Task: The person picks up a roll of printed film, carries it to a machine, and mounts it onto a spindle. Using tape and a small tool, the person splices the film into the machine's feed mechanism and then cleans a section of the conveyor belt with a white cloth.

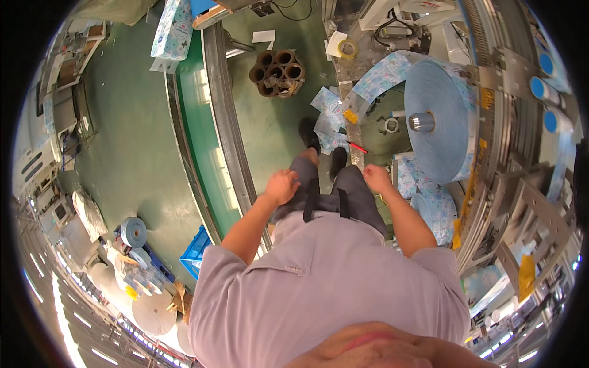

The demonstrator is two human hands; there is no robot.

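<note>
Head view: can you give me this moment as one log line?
left hand: empty, fisted | right hand: empty, by film roll | conveyor at left

Green factory floor, conveyor

Glossy printed plastic film roll, brushed metal conveyor rail, brown cardboard tubes, matt green painted floor
</note>
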